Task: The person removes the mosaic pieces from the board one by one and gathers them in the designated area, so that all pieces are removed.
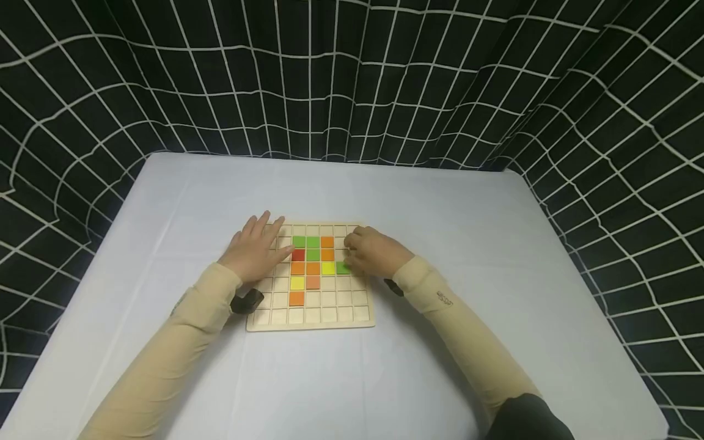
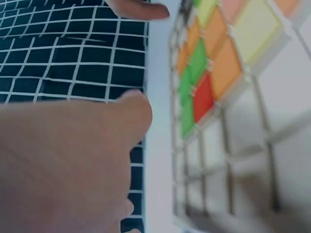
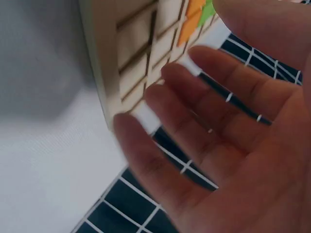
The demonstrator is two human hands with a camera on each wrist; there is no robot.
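Observation:
A square wooden grid board (image 1: 360, 315) lies on the white table with coloured square tiles in some cells. Over its left side is my left hand (image 1: 254, 250), fingers spread and holding nothing; its thumb reaches toward the red tile (image 1: 298, 255). My right hand (image 1: 376, 252) is at the board's right edge, beside a green tile (image 1: 342, 268) that it partly covers. In the right wrist view, the right hand's palm (image 3: 252, 179) faces the camera with loosely bent fingers and nothing in them. I cannot tell whether its thumb touches the green tile.
Orange tiles (image 1: 297, 299), yellow tiles (image 1: 328, 268) and more green tiles (image 1: 313, 242) sit in neighbouring cells. The white tablecloth (image 1: 308, 385) surrounds the board. Behind the table hangs a dark curtain (image 1: 308, 79) with a white grid pattern.

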